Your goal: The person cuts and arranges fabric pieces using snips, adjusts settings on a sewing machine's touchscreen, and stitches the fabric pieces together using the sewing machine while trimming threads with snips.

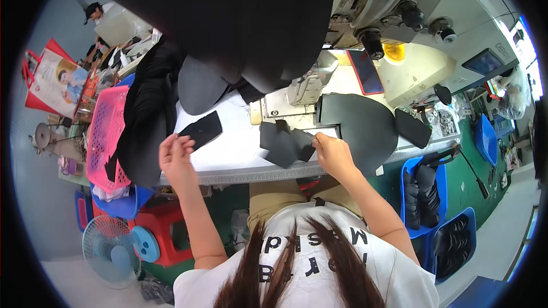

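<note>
My left hand (177, 158) is at the left front of the white table top. Its fingers are drawn together at the near corner of a small black fabric piece (204, 130); the fingertips partly hide the grip. Between thumb and fingers, my right hand (333, 153) pinches the right edge of an irregular dark fabric piece (281, 148). That piece extends left from the hand, near the table's front edge. Just beyond my right hand lies a large rounded black panel (365, 125). The metal sewing machine bed (288, 102) is past the held pieces.
A ruler-marked edge (251, 175) runs along the table front. Black garment material (149, 108) hangs over the left side beside a pink basket (107, 137). A red-edged phone (366, 72) lies near the machine. Blue bins (410, 225) stand at right, a fan (111, 251) at lower left.
</note>
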{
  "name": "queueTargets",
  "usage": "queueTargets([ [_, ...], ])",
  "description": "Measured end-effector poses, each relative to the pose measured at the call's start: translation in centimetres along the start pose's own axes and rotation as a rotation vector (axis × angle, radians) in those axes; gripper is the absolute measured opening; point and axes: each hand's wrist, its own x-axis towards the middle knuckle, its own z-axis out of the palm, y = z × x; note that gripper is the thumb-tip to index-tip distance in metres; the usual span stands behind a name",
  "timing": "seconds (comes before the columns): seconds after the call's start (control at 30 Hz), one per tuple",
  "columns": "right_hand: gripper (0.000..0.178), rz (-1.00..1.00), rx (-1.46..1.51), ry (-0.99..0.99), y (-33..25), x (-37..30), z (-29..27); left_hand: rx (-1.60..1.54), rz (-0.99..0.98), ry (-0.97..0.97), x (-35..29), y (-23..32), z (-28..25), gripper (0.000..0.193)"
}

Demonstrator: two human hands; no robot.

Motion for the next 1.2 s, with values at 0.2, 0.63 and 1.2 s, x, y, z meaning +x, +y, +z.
queueTargets([
  [0.2,0.005,-0.121,-0.022,-0.059,1.0,-0.5,1.1,0.776,0.158,-0.344,-9.0,-0.7,5.5,0.036],
  [0.63,0.019,0.029,0.102,-0.121,1.0,-0.3,1.2,0.445,-0.140,-0.256,-11.3,-8.1,10.8,0.013],
  [1.2,0.017,-0.194,0.254,-0.029,-1.0,1.7,-1.0,0.267,-0.152,-0.067,-6.7,-0.6,6.6,0.025],
])
